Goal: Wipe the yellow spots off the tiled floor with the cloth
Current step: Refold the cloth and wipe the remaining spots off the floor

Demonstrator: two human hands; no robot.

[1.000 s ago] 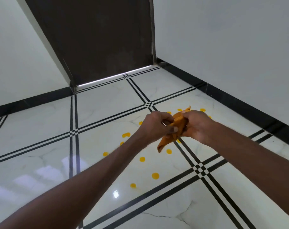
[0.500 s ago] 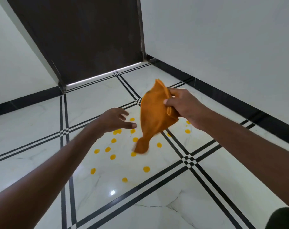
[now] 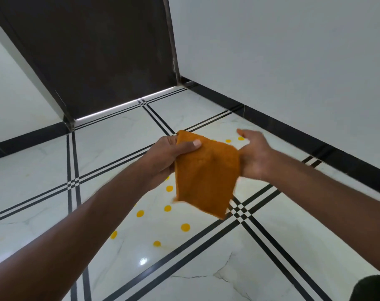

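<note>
An orange cloth (image 3: pixel 204 177) hangs spread out in the air above the floor. My left hand (image 3: pixel 169 155) pinches its top left corner, thumb on top. My right hand (image 3: pixel 253 155) is at the cloth's right edge with the thumb lifted clear of the fabric; its fingers are hidden behind the cloth. Several round yellow spots (image 3: pixel 185 227) dot the white marble tile (image 3: pixel 124 253) below and left of the cloth, and two more yellow spots (image 3: pixel 228 140) show beyond it near my right hand. The cloth hides part of the spotted patch.
Black triple stripes (image 3: pixel 239 209) cross the tiled floor under the cloth. A dark brown door (image 3: pixel 98 51) stands at the far end, with white walls and black skirting (image 3: pixel 293 135) on both sides. A dark shape (image 3: pixel 371 287) sits at the bottom right corner.
The cloth, bunched between both hands, then dangling from my right hand alone, is now spread out and held by my left hand. My right thumb has come off it.
</note>
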